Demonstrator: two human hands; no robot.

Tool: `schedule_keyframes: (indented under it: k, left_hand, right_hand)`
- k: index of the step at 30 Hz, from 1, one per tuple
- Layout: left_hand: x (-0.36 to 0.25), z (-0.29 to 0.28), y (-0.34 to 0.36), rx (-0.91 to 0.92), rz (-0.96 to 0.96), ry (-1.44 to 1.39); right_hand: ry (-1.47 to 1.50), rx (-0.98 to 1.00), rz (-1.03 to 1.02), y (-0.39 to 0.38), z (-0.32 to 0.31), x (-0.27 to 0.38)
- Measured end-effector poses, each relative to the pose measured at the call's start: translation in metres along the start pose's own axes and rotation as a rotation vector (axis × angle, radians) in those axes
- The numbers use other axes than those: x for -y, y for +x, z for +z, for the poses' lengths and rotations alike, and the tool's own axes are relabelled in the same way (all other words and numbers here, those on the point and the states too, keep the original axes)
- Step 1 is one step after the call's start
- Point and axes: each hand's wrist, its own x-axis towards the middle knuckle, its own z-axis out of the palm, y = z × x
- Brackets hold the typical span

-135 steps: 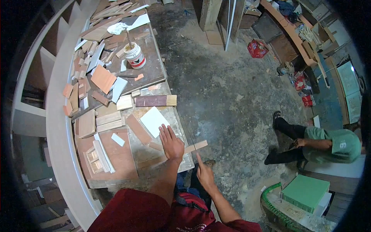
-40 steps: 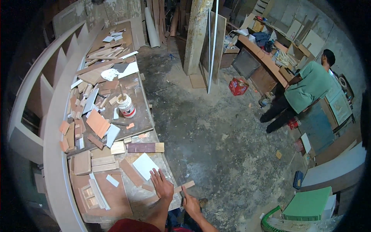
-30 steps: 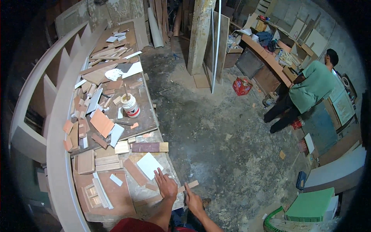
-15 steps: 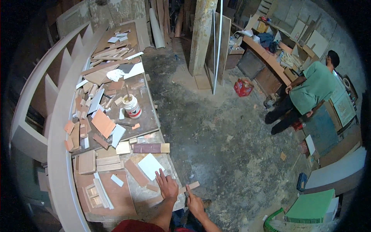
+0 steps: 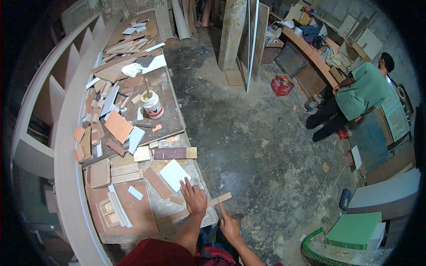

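My left hand (image 5: pixel 194 198) lies with its fingers stretched out at the bench's front corner, pressing over a narrow wooden strip (image 5: pixel 225 197). Its fingertips reach the lower edge of a white square tile-like piece (image 5: pixel 174 174). The strip sticks out past the bench edge over the floor. Just below that overhang, my right hand (image 5: pixel 230 227) is closed, index finger pointing up toward the strip. A thin dark line, like a narrow blade, crosses the strip above that finger; its grip is hidden in the hand. A brown board (image 5: pixel 158 182) lies left of the white piece.
On the bench (image 5: pixel 166 126) stand a white jar (image 5: pixel 152 105) with a brush, many wood offcuts, and a dark-wrapped block (image 5: pixel 175 153). A curved shelf frame (image 5: pixel 71 146) borders the left. Across the floor, a person in green (image 5: pixel 361 88) stands near a red box (image 5: pixel 282 85).
My right hand has drawn down and slightly right, away from the strip, uncovering the thin dark line. The left hand stays on the strip. The whole view has shifted slightly.
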Motion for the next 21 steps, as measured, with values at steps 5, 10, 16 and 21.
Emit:
schedule_keyframes:
  k: [5, 10, 16, 21]
  left_hand:
    - [0.000, 0.001, 0.000, -0.007, 0.009, 0.000]
    - [-0.007, 0.000, 0.001, -0.009, 0.013, -0.035]
    - [0.000, 0.000, 0.001, -0.026, 0.006, 0.002]
    - [-0.009, 0.002, 0.002, -0.021, 0.011, -0.031]
  right_hand:
    - [0.045, 0.037, 0.018, -0.011, 0.004, -0.014]
    - [0.062, -0.006, -0.021, 0.033, 0.001, 0.002]
    - [0.081, 0.011, -0.003, -0.026, 0.002, -0.013]
    - [0.092, -0.043, -0.004, 0.028, 0.006, -0.003]
